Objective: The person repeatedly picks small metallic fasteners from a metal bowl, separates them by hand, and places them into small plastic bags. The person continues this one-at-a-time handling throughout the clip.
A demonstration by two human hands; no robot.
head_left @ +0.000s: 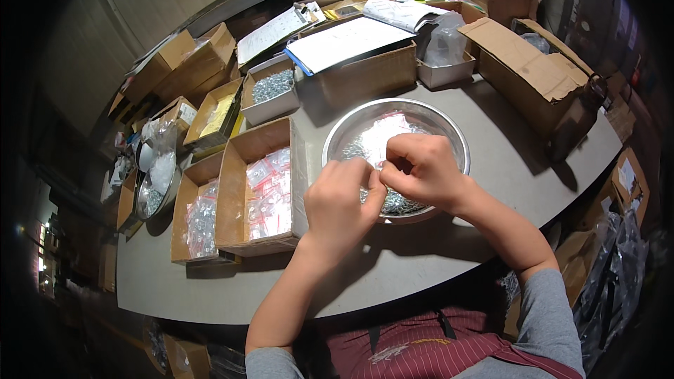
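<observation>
Both hands meet above a round metal bowl (461, 142), fingertips close together. My left hand (337, 200) is closed in a pinch at the bowl's near left side. Coming from the right, my right hand (426, 168) is also closed, thumb and fingers pressed together. Whatever lies between the fingers is too small and hidden to name. Inside the bowl are many small silvery metal pieces (401, 203), which look like screws. Bright clear plastic bags with red edges (388, 126) lie on top of them, partly behind my hands.
Left of the bowl, cardboard boxes hold red-edged bags (270, 193) and bagged metal parts (202, 221). Behind stands a white box of metal parts (272, 87). Papers (351, 43) cover a carton at the back. A large open carton (526, 70) sits at the right on the grey table (232, 295).
</observation>
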